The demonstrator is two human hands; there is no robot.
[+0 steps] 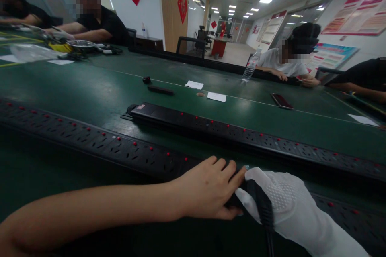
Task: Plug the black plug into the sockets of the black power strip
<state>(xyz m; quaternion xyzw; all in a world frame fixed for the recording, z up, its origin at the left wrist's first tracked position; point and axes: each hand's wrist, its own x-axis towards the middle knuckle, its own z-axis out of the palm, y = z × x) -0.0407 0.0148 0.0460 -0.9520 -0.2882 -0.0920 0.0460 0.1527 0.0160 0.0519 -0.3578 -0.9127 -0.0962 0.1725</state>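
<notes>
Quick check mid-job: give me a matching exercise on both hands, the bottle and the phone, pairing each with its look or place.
1. left hand
2. right hand
3. bottle
4. phone

A. transparent, standing
B. bare, on the near power strip
C. lying flat on the green table
D. white-gloved, fingers around a black cable

Pairs: 1-B, 2-D, 3-A, 4-C

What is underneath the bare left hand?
A black power strip runs under the left hand; its slotted face shows to the left, but the stretch the hand covers cannot be seen.
</notes>
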